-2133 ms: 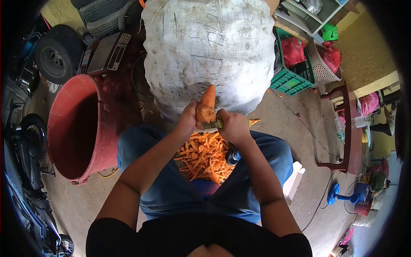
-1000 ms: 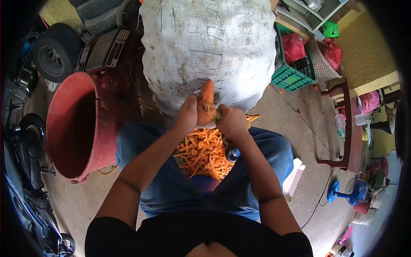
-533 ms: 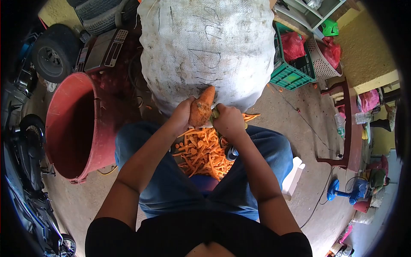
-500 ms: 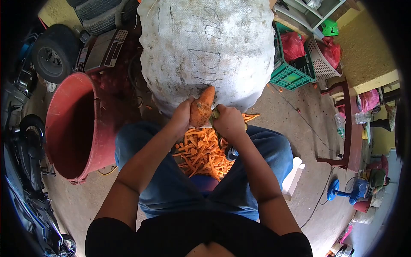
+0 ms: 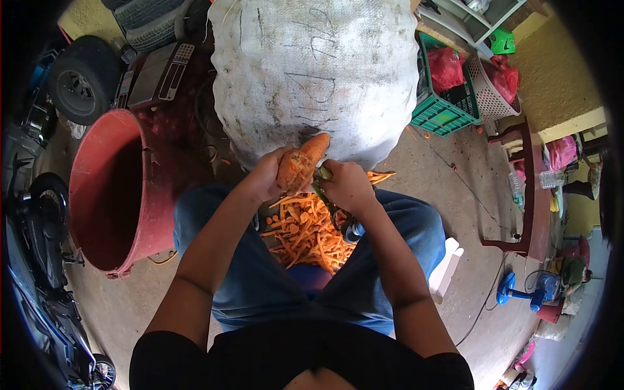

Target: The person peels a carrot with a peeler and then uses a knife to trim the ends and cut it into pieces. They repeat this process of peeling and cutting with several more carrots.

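My left hand (image 5: 266, 174) is closed round the thick end of a large orange carrot (image 5: 304, 162). The carrot's skin is rough and brownish in patches, and its narrow tip points up and to the right, in front of the white sack. Closed on a green-handled peeler (image 5: 324, 174), my right hand (image 5: 348, 187) is right beside the carrot. The peeler's blade is hard to make out. Beneath both hands, between my knees, lies a heap of orange peelings (image 5: 305, 227) with some cut carrot ends among them.
A bulging white woven sack (image 5: 312, 71) stands directly ahead. On the left are a red tub (image 5: 140, 195), a weighing scale (image 5: 159, 75) and a wheel (image 5: 81, 81). A green crate (image 5: 445, 107), a perforated basket (image 5: 491, 91) and a blue fan (image 5: 520, 296) are on the right.
The carrot has shifted slightly left and tilted more to the right at its tip. My left hand has moved a little left with it; my right hand stays close by.
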Demonstrator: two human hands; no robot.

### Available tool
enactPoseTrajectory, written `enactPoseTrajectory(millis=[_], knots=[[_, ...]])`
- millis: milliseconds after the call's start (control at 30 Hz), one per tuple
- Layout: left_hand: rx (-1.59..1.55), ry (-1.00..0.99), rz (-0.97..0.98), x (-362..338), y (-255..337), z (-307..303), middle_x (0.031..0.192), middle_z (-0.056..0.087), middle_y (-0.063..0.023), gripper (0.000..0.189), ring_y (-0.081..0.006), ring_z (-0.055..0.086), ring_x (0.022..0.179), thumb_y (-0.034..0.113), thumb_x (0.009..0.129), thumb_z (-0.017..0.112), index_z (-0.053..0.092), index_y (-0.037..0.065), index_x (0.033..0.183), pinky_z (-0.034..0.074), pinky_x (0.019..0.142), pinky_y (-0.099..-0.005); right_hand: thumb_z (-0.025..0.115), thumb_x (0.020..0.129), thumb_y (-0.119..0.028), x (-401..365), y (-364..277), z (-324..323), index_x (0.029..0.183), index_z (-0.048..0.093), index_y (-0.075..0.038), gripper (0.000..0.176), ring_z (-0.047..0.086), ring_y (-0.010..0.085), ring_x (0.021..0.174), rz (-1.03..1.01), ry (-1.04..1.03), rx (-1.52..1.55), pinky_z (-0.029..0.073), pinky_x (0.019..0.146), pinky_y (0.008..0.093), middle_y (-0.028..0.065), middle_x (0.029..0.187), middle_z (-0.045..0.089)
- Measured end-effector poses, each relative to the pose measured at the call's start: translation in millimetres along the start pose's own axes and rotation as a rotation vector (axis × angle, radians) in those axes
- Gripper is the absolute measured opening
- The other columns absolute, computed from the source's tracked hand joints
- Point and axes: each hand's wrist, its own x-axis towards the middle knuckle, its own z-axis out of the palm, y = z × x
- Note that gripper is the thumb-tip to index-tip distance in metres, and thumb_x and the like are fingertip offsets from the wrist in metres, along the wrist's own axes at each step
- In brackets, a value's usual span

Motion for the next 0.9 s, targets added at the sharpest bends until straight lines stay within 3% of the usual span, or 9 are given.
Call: enactPoseTrajectory(millis=[233,333,400,467,500,533,600,700,900], knots=[[-0.031,0.043,0.014,-0.1,6.4,1.8,0.071,0.056,-0.0182,0.041,-0.025,0.056,0.054,0.034,0.085,0.024,0.046,0.0,0.097,0.042,0.039,-0.0278,0.055,0.069,-0.022,-4.1,-3.2,-3.1,0.07,0.053,-0.001,0.021,0.053,0.0373,0.068,0.004,-0.043,0.036,0.042,0.063,0.0445,0.0204,0.068,0.055],[-0.149,0.191,0.119,-0.6,10.9,-11.4,0.073,0.056,-0.0189,0.043,-0.0269,0.057,0.057,0.032,0.086,0.026,0.046,-0.004,0.097,0.047,0.049,-0.0316,0.055,0.071,-0.022,-19.9,-8.0,-11.1,0.072,0.054,-0.001,0.02,0.054,0.0357,0.065,-0.08,-0.064,0.186,0.042,0.061,0.0407,0.0212,0.066,0.054],[-0.066,-0.114,0.084,4.9,9.8,-26.8,0.077,0.057,-0.0177,0.042,-0.0267,0.057,0.061,0.033,0.085,0.027,0.047,-0.003,0.097,0.047,0.051,-0.0324,0.054,0.072,-0.021,-19.1,-4.7,-14.4,0.075,0.055,-0.001,0.02,0.054,0.0309,0.064,-0.045,-0.169,0.323,0.042,0.061,0.0374,0.0185,0.065,0.055],[-0.073,-0.27,0.072,7.6,5.1,-29.4,0.081,0.056,-0.0175,0.04,-0.0255,0.057,0.067,0.03,0.085,0.029,0.046,-0.003,0.098,0.048,0.052,-0.0329,0.054,0.073,-0.02,-18.6,-0.2,-14.8,0.077,0.056,0.0,0.02,0.055,0.0262,0.062,0.006,-0.27,0.46,0.041,0.061,0.0342,0.0158,0.064,0.056],[-0.082,-0.428,0.064,6.5,5.0,-23.5,0.085,0.055,-0.0173,0.037,-0.0244,0.057,0.074,0.027,0.084,0.03,0.046,-0.003,0.099,0.048,0.054,-0.0334,0.055,0.074,-0.02,-14.5,3.8,-14.0,0.081,0.056,0.001,0.022,0.054,0.0208,0.064,0.055,-0.362,0.681,0.04,0.062,0.0311,0.0121,0.066,0.057],[-0.083,-0.428,0.062,4.6,4.1,-15.7,0.085,0.055,-0.0173,0.037,-0.0244,0.057,0.074,0.027,0.084,0.03,0.046,-0.003,0.099,0.048,0.054,-0.0334,0.055,0.075,-0.02,-12.2,6.7,-12.4,0.084,0.057,0.002,0.024,0.053,0.0155,0.065,0.102,-0.453,0.904,0.04,0.063,0.028,0.0083,0.068,0.058],[0.048,0.122,0.106,-1.1,3.7,2.8,0.09,0.055,-0.0144,0.033,-0.0228,0.057,0.079,0.023,0.085,0.034,0.046,-0.003,0.101,0.049,0.063,-0.0329,0.055,0.075,-0.019,-11.4,8.2,-6.5,0.087,0.056,0.003,0.025,0.053,0.0138,0.069,0.09,-0.496,0.944,0.04,0.065,0.0271,0.0066,0.073,0.058],[-0.115,-0.088,0.134,11.8,-0.9,-21.6,0.094,0.055,-0.0119,0.03,-0.0198,0.057,0.083,0.02,0.085,0.038,0.047,-0.002,0.102,0.049,0.069,-0.0309,0.056,0.074,-0.017,-12.6,2.2,-1.8,0.089,0.056,0.003,0.024,0.052,0.0108,0.072,0.11,-0.553,1.046,0.04,0.067,0.0243,0.0037,0.078,0.058],[0.124,0.006,0.224,12.6,2.1,-12.9,0.083,0.055,-0.0058,0.026,-0.0127,0.055,0.075,0.023,0.083,0.04,0.049,0.0,0.094,0.046,0.065,-0.024,0.056,0.074,-0.012,-12.4,-0.8,5.8,0.094,0.053,0.003,0.026,0.054,0.0109,0.074,0.225,-0.603,1.178,0.041,0.068,0.0225,0.0047,0.083,0.057]])
